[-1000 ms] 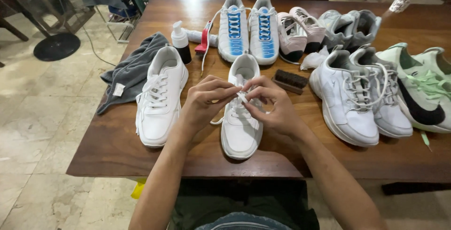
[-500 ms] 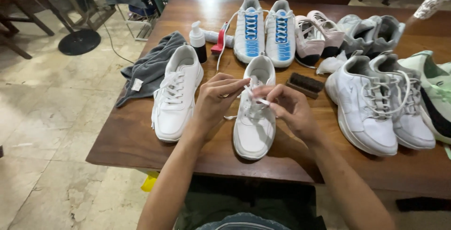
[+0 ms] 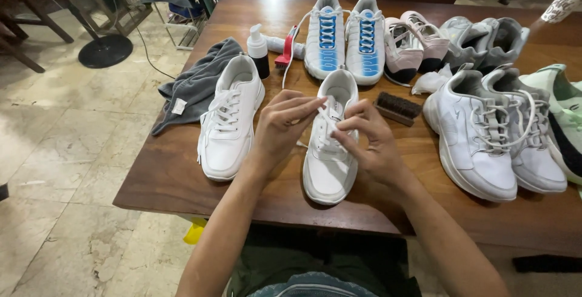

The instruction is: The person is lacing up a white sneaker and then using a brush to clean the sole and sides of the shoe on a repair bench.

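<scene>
Both hands are busy on the same shoe in the head view: left hand is pinching a white lace between thumb and fingertips, and right hand is curled over the lace area with its fingers pinched too, though exactly what it has hold of is hard to make out. They're working over a plain white sneaker that sits pretty much dead centre near the front edge of the wooden table, toe pointing toward the person. Its matching white sneaker lies at about 9 o'clock from it, laced up and not touched. At roughly 10 o'clock from that one a grey cloth hangs half over the table edge. Going up to 11 o'clock from the hands there's a small pump bottle with a white top, and just beside it a red brush. At 12 o'clock stand a pair of white and blue sneakers. A dark bristle brush lies at 2 o'clock, close to the right hand. Off at 3 o'clock is a pair of chunky white sneakers, side by side.
</scene>
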